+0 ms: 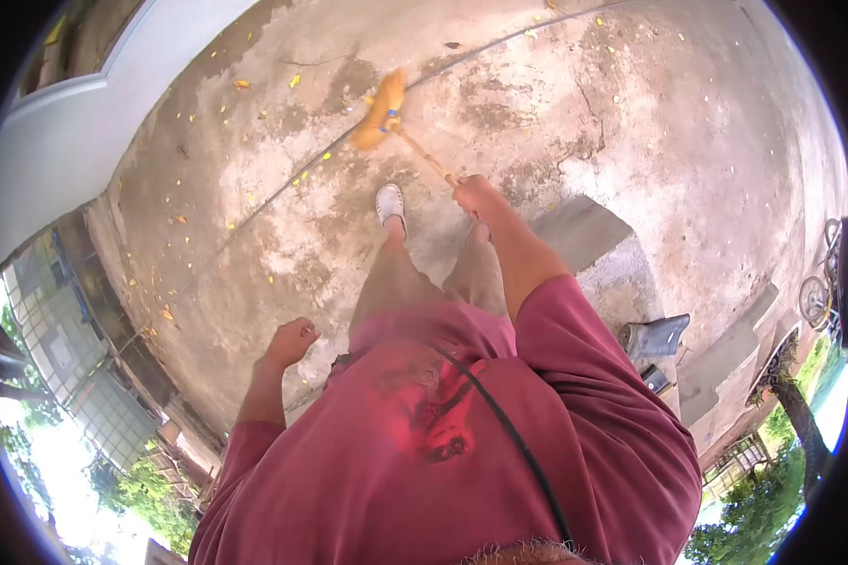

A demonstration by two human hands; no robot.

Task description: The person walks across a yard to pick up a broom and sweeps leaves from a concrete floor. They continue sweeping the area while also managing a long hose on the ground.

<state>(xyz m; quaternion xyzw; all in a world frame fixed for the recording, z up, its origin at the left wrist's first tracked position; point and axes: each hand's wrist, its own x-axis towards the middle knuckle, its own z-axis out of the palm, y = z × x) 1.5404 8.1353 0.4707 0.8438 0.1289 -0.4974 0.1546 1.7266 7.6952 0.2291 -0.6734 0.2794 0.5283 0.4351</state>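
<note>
Broom (383, 115) is out in front, past the white shoe (390, 202), with its yellow end blurry over a dark line (278, 194) in the floor (688, 141), and the right hand (478, 195) has its fingers wrapped around the near end of the stick (427, 156). The left hand (294, 341) hangs out to the side, near the red shirt (349, 480), with its fingers bent in, but it is too small to tell how tightly they curl. Little yellow leaves (294, 81) lie here and there on the floor, and a bike (817, 299) stands far over on the right.
</note>
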